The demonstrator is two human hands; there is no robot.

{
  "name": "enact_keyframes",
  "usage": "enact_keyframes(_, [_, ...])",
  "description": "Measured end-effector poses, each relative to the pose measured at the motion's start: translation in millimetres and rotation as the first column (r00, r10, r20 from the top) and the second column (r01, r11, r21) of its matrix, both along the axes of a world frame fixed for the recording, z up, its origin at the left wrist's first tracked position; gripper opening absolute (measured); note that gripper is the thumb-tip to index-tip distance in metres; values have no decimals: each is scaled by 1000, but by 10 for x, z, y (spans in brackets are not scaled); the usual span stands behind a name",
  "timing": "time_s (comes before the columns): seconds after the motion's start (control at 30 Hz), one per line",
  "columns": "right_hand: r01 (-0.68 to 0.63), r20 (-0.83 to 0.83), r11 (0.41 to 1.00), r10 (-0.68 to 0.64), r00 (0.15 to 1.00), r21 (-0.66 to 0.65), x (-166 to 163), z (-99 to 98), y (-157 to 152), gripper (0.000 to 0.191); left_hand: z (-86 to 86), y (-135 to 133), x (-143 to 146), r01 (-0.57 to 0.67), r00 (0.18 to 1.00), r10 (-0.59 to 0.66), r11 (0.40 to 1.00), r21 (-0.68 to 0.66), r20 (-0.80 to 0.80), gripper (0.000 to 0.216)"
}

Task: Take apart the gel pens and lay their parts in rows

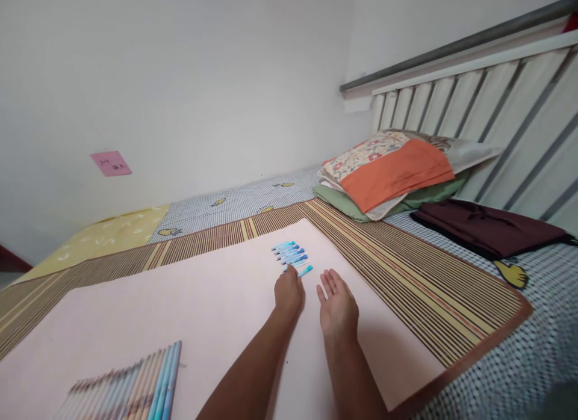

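My left hand (289, 290) is closed in a pinch on a slim pen (306, 270) with a turquoise end, low over the pale pink sheet (217, 281). Just beyond it lies a small row of similar pens (289, 250) with blue and turquoise ends, side by side, their dark tips facing left. To the right of the pens, my right hand (338, 302) is open, palm turned inward and fingers stretched out, with nothing in it. My left fingers partly hide the pen they hold.
At the front left, several pens or pencils (149, 381) lie side by side on the sheet. Beneath is a striped mat (406, 275) on a bed. Stacked pillows (397, 173) and a dark folded cloth (487, 226) lie near the headboard (469, 101). A pink note (111, 163) is on the wall.
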State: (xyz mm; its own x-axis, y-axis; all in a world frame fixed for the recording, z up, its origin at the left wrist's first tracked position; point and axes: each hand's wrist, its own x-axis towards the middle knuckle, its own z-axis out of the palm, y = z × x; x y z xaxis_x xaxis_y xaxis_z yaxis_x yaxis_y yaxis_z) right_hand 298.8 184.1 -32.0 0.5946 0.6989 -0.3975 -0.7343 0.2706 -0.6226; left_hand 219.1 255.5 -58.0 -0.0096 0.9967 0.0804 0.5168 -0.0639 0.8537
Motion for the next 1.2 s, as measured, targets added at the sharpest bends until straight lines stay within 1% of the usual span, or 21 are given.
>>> enact_keyframes(0.13, [-23,15,1000,23,1000,5,6,-19,6,37,-46,105,41,-31,998,30,999,9,53,22])
enact_keyframes(0.27, [-42,23,999,42,999,17,4,-35,13,37,-52,166,53,-69,988,69,998,-7,134,21])
enact_keyframes(0.37, [-44,6,999,44,999,22,-2,-22,12,35,-19,178,39,-91,973,98,995,-44,210,23])
enact_keyframes(0.47, [-44,-7,999,44,999,19,-1,-12,9,34,47,152,41,-103,939,134,988,-113,318,25])
enact_keyframes(0.57, [-23,-2,999,23,1000,26,14,-29,17,34,119,84,88,-86,866,193,967,-241,461,23])
enact_keyframes(0.63, [-4,7,999,4,1000,37,25,-53,28,35,160,30,137,-40,791,247,934,-355,560,21])
enact_keyframes(0.73, [0,20,999,-1,1000,52,37,-87,42,35,220,-19,201,42,657,349,868,-495,668,27])
enact_keyframes(0.83, [-3,-3,999,3,1000,54,43,-91,45,34,282,-12,222,85,556,437,817,-571,707,30])
enact_keyframes(0.93, [6,-38,998,-4,999,56,46,-59,39,33,323,17,211,115,511,472,790,-602,718,36])
enact_keyframes(1.0, [14,-46,999,-12,999,50,46,-28,37,31,331,25,193,130,497,462,797,-590,734,38])
enact_keyframes(1.1, [6,-52,999,-4,999,42,51,10,36,31,324,14,138,139,484,405,840,-525,776,38])
enact_keyframes(1.2, [8,-68,999,-5,998,41,76,28,30,31,308,-5,33,89,501,348,890,-447,793,35])
